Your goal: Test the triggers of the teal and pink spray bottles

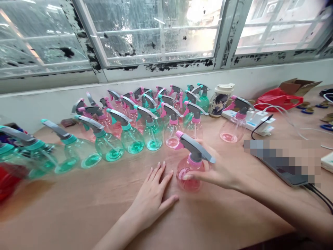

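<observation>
My right hand (218, 172) is wrapped round a pink spray bottle (191, 173) with a grey trigger head, standing upright on the brown table (78, 211). My left hand (152, 198) lies flat on the table just left of that bottle, fingers stretched out and holding nothing. Behind them stand several rows of green spray bottles (132, 139) and pink spray bottles (171, 133), all with grey trigger heads.
One more pink spray bottle (235, 119) stands apart at the right by a white power strip (256, 121) with cables. A printed cup (221, 99), a red bag (279, 99) and a cardboard box (299, 86) sit near the window wall. A dark flat device (286, 170) lies at right.
</observation>
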`<action>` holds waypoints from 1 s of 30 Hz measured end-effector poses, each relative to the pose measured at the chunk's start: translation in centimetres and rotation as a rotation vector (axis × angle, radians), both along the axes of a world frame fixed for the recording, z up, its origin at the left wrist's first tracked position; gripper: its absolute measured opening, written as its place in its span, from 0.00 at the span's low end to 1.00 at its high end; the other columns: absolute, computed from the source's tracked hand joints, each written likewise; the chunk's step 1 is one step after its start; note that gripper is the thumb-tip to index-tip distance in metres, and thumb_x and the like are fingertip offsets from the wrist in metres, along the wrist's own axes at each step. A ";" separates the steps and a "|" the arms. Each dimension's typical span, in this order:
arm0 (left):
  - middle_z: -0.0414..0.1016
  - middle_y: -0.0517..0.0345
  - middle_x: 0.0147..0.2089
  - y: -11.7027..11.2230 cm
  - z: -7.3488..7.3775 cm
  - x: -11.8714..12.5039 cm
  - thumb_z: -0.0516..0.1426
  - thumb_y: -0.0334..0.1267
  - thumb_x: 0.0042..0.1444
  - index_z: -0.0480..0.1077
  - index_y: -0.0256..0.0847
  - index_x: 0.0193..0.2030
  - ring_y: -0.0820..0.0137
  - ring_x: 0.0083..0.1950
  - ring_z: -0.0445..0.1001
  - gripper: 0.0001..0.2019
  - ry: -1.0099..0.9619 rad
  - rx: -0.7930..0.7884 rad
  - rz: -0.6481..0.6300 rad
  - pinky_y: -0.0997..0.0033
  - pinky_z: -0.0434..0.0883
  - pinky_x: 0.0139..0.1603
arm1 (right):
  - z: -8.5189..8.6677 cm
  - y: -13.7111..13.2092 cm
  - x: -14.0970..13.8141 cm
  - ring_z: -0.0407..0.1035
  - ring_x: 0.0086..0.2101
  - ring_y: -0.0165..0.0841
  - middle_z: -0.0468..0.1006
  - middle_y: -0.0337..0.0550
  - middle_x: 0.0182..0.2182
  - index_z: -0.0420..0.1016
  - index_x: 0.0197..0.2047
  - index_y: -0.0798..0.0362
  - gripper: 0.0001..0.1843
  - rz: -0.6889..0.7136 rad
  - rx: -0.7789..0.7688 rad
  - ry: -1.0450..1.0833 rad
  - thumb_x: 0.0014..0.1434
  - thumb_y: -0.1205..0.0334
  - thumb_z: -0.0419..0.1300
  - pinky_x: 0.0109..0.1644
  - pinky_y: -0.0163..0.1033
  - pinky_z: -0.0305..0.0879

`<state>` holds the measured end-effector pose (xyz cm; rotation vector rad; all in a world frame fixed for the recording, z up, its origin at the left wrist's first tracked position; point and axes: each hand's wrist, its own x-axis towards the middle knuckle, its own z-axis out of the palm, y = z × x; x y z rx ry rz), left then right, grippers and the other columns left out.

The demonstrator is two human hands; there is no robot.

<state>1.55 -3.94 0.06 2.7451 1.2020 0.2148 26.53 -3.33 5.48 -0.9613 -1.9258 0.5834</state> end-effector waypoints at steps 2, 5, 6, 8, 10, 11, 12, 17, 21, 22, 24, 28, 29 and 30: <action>0.45 0.41 0.75 0.1 0.0 0.0 0.52 0.57 0.66 0.58 0.40 0.70 0.48 0.74 0.45 0.32 -0.004 0.009 -0.002 0.41 0.53 0.69 | -0.5 -0.7 0.3 0.72 0.44 0.41 0.75 0.50 0.48 0.64 0.60 0.50 0.34 -0.026 -0.010 -0.035 0.53 0.51 0.69 0.49 0.47 0.71; 0.46 0.40 0.74 0.2 0.0 0.0 0.52 0.57 0.66 0.59 0.39 0.69 0.47 0.73 0.47 0.32 -0.007 0.022 -0.006 0.41 0.53 0.68 | -1.2 -1.4 0.6 0.71 0.48 0.44 0.76 0.50 0.49 0.67 0.57 0.50 0.29 -0.067 0.025 -0.038 0.55 0.52 0.68 0.52 0.50 0.70; 0.46 0.40 0.74 0.2 0.0 0.0 0.52 0.57 0.66 0.59 0.39 0.69 0.47 0.73 0.47 0.32 -0.006 0.028 -0.007 0.41 0.54 0.68 | -1.2 -1.6 0.7 0.71 0.49 0.44 0.75 0.50 0.49 0.67 0.56 0.50 0.28 -0.091 0.045 -0.043 0.55 0.52 0.68 0.53 0.51 0.70; 0.46 0.40 0.74 0.2 0.1 0.0 0.51 0.57 0.67 0.59 0.39 0.69 0.48 0.73 0.47 0.31 0.001 0.039 -0.012 0.41 0.53 0.68 | -1.1 -2.0 1.1 0.71 0.50 0.45 0.75 0.50 0.49 0.68 0.55 0.50 0.27 -0.155 0.083 -0.059 0.56 0.52 0.68 0.54 0.53 0.69; 0.46 0.41 0.74 0.3 0.1 -0.1 0.51 0.56 0.67 0.58 0.40 0.69 0.49 0.74 0.46 0.31 0.009 0.046 -0.015 0.41 0.54 0.68 | -0.7 -2.2 2.0 0.71 0.50 0.46 0.75 0.50 0.47 0.69 0.54 0.51 0.26 -0.217 0.084 -0.090 0.55 0.51 0.68 0.54 0.53 0.70; 0.47 0.42 0.74 0.3 0.1 -0.1 0.51 0.56 0.67 0.58 0.41 0.69 0.49 0.74 0.47 0.31 0.013 0.050 -0.017 0.42 0.54 0.68 | -0.4 -2.4 2.6 0.72 0.49 0.46 0.75 0.50 0.46 0.70 0.53 0.51 0.25 -0.248 0.072 -0.111 0.55 0.51 0.68 0.53 0.53 0.70; 0.47 0.42 0.75 0.4 0.2 -0.1 0.51 0.57 0.67 0.58 0.41 0.69 0.49 0.74 0.47 0.30 0.017 0.055 -0.018 0.42 0.54 0.68 | -0.3 -2.5 3.5 0.72 0.49 0.47 0.76 0.50 0.45 0.71 0.52 0.51 0.24 -0.281 0.055 -0.140 0.55 0.51 0.68 0.52 0.53 0.71; 0.49 0.44 0.74 0.8 0.0 -0.4 0.51 0.57 0.67 0.59 0.43 0.69 0.48 0.72 0.51 0.30 0.024 0.100 -0.033 0.43 0.57 0.67 | -0.8 -1.5 8.8 0.73 0.48 0.50 0.78 0.53 0.47 0.72 0.50 0.52 0.27 -0.491 0.036 -0.186 0.53 0.46 0.68 0.51 0.54 0.71; 0.51 0.47 0.74 1.4 -0.8 -0.9 0.53 0.57 0.65 0.59 0.46 0.70 0.47 0.71 0.55 0.30 0.011 0.163 -0.041 0.43 0.60 0.66 | -1.2 0.9 12.2 0.76 0.46 0.48 0.80 0.56 0.45 0.72 0.51 0.58 0.31 -0.584 0.028 -0.132 0.51 0.46 0.70 0.50 0.53 0.72; 0.51 0.47 0.74 1.6 -1.1 -1.1 0.54 0.57 0.65 0.59 0.47 0.70 0.47 0.71 0.56 0.31 0.008 0.181 -0.040 0.43 0.61 0.65 | -1.2 1.7 12.6 0.76 0.46 0.48 0.80 0.57 0.45 0.72 0.51 0.58 0.31 -0.590 0.042 -0.132 0.51 0.47 0.70 0.51 0.53 0.71; 0.52 0.47 0.73 1.8 -1.7 -1.3 0.54 0.57 0.64 0.59 0.47 0.70 0.47 0.70 0.57 0.31 0.004 0.218 -0.039 0.42 0.61 0.65 | -1.2 3.2 13.2 0.76 0.45 0.47 0.80 0.57 0.46 0.72 0.51 0.59 0.30 -0.588 0.061 -0.137 0.51 0.47 0.69 0.49 0.52 0.72; 0.51 0.50 0.74 2.1 -2.2 -1.5 0.54 0.57 0.64 0.59 0.49 0.70 0.46 0.69 0.58 0.31 0.007 0.289 -0.032 0.44 0.62 0.65 | -1.5 5.9 13.2 0.77 0.45 0.47 0.81 0.56 0.45 0.73 0.51 0.58 0.30 -0.600 0.081 -0.135 0.50 0.49 0.71 0.50 0.52 0.72; 0.51 0.50 0.74 2.1 -2.3 -1.5 0.54 0.57 0.64 0.58 0.49 0.70 0.46 0.69 0.59 0.31 0.008 0.307 -0.031 0.44 0.62 0.64 | -1.5 6.4 13.1 0.76 0.45 0.48 0.81 0.56 0.44 0.73 0.50 0.58 0.29 -0.605 0.087 -0.131 0.50 0.50 0.71 0.51 0.53 0.71; 0.52 0.51 0.74 2.1 -2.3 -1.4 0.55 0.57 0.64 0.58 0.50 0.71 0.46 0.69 0.59 0.32 0.009 0.323 -0.033 0.43 0.63 0.64 | -1.6 6.9 13.0 0.76 0.46 0.48 0.81 0.55 0.45 0.73 0.50 0.57 0.29 -0.609 0.094 -0.126 0.50 0.51 0.71 0.52 0.54 0.71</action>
